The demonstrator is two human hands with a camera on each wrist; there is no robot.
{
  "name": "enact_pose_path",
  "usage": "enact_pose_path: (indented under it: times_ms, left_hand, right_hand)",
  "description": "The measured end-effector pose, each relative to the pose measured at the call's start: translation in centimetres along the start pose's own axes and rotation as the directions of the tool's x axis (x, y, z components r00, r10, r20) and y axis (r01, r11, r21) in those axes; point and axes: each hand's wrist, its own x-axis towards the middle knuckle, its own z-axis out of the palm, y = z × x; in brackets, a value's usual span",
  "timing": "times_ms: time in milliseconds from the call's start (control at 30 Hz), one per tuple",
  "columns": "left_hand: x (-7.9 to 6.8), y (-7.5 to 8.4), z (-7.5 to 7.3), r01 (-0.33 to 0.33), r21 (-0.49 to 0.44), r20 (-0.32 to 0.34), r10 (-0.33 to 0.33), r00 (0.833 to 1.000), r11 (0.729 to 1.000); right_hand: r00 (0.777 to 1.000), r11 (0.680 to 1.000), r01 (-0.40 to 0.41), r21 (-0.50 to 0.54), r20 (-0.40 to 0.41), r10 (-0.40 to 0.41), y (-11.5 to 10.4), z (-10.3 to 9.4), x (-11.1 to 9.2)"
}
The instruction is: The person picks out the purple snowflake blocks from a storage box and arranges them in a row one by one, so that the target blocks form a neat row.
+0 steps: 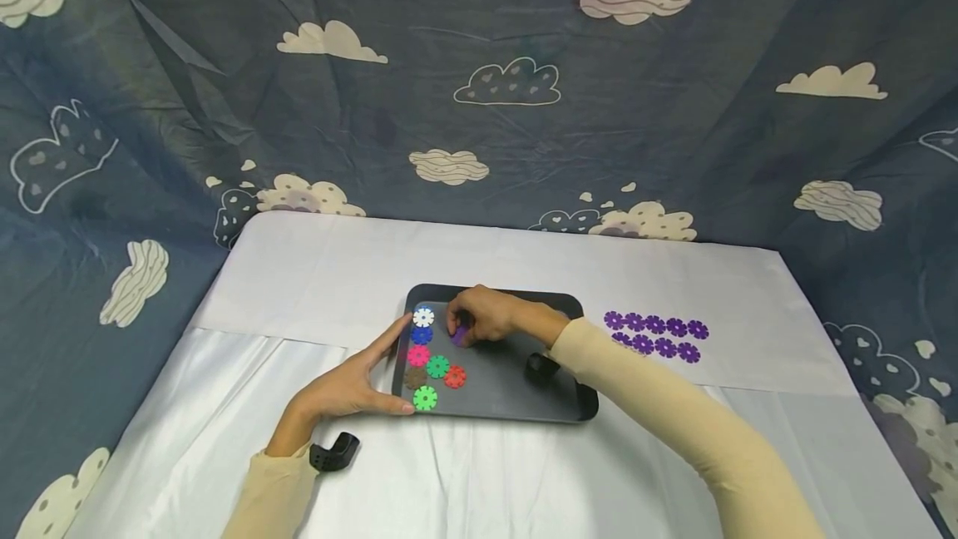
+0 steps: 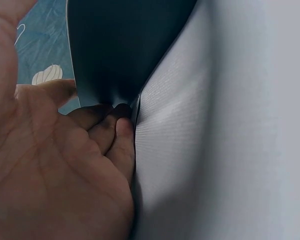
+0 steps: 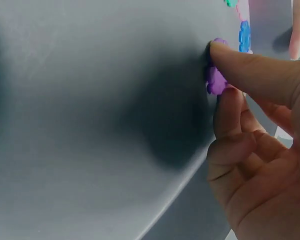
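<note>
My right hand (image 1: 486,314) pinches a purple notched disc (image 3: 217,77) between thumb and fingertips, low over the left part of a dark grey tray (image 1: 509,393). Spread along the tray's left end, my left hand (image 1: 348,381) touches its edge with thumb and forefinger. In the left wrist view the other fingers (image 2: 122,150) rest against the tray's outer wall. Inside the tray lie flower-like discs: white (image 1: 423,317), blue (image 1: 422,335), pink (image 1: 419,355), dark green (image 1: 437,367), red (image 1: 455,377), brown (image 1: 415,378) and light green (image 1: 425,398).
Several purple discs (image 1: 654,324) lie in two rows on the white cloth (image 1: 741,306), right of the tray. A dark curtain (image 1: 419,115) with cloud prints hangs behind and beside the table. Each wrist wears a black camera band (image 1: 334,452).
</note>
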Motion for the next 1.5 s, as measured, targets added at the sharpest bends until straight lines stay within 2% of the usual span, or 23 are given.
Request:
enact_pose_path:
  times_ms: [300,833,1067,1267,1500]
  left_hand:
    - [0.1,-0.1,0.1,0.007,0.002,0.001,-0.007,1.000,1.000]
    - [0.2,0.0,0.4,0.013,-0.015,0.004,-0.013,1.000,1.000]
    - [0.1,0.1,0.3,0.011,-0.019,-0.003,-0.011,1.000,1.000]
    - [0.1,-0.1,0.4,0.013,-0.008,0.000,-0.013,1.000,1.000]
    - [0.1,-0.2,0.2,0.012,-0.009,-0.005,-0.012,1.000,1.000]
  right_hand:
    - [1.000,1.000,0.011,-0.018,0.015,-0.011,0.0,0.2,0.0]
    - [1.000,0.986,0.025,0.165,0.011,-0.027,1.7,-0.5,-1.9]
    - [0.998,0.983,0.031,0.181,-0.055,-0.021,2.3,-1.4,-4.0]
    - [0.994,0.985,0.045,0.167,-0.107,-0.027,3.1,-2.1,-6.5]
    - [0.986,0.961,0.022,0.274,-0.165,0.024,4.1,-3.3,-9.5]
